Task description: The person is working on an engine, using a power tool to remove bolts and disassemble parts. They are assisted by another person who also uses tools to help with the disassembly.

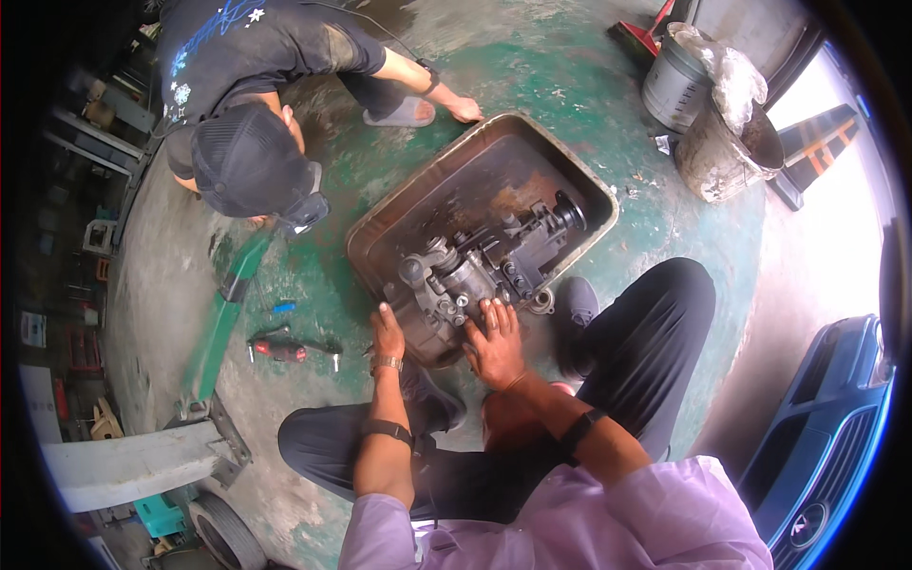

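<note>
A shallow rust-brown metal tray (446, 161) lies tilted across the floor before me. In its near half sits a greasy metal machine assembly (470, 275) with bolts, a cylindrical body and a round black flange at its far right end. My right hand (496, 344) rests on the near side of this assembly, fingers stretched out and touching the metal. Beside the tray's near left wall is my left hand (387, 334), its fingers extended upward and no object visible in it; whether it touches the rim I cannot tell.
Opposite me a crouching person in a dark cap (252, 157) has one hand (464, 109) at the tray's far rim. A red-and-black power tool (277, 348) lies left, near a green beam (218, 332). Buckets (727, 157) stand far right; a blue vehicle (817, 427) is near right.
</note>
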The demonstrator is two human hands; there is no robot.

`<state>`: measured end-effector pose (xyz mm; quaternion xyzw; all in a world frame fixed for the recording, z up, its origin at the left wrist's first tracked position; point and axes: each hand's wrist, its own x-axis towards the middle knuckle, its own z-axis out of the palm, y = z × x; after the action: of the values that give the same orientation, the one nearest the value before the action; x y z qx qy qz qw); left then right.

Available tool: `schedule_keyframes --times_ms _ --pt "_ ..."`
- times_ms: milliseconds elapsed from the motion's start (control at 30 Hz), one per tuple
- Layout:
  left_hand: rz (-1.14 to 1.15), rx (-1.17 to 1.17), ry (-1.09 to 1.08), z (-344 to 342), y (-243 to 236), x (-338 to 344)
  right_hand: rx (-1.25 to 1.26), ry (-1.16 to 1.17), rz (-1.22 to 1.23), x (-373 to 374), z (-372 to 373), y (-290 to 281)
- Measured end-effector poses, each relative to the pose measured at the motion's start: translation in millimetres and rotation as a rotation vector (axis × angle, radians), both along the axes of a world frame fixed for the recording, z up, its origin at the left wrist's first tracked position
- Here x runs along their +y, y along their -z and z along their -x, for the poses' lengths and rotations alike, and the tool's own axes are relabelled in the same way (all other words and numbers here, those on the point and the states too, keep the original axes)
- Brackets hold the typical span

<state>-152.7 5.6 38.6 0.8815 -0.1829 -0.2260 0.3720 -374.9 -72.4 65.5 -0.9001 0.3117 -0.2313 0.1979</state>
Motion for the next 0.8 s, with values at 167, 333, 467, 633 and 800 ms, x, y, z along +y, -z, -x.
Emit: schedule_keyframes --times_ms 167,333,467,633,800 --pt "0.196 -0.205 -0.059 7 -42 -28 -0.023 -0.01 0.012 30 21 17" --pt "0.334 -0.022 0.199 29 -72 -67 0.027 -0.027 -0.006 28 22 5" --pt "0.265 -0.027 0.135 33 -58 -88 0.051 -0.057 -0.084 28 31 -19" --pt "0.391 -0.059 0.176 32 -55 -88 -0.187 0.032 -0.258 10 39 -28" --pt "0.385 0.08 0.137 40 -76 -89 -0.431 0.59 -0.41 -41 42 -6"
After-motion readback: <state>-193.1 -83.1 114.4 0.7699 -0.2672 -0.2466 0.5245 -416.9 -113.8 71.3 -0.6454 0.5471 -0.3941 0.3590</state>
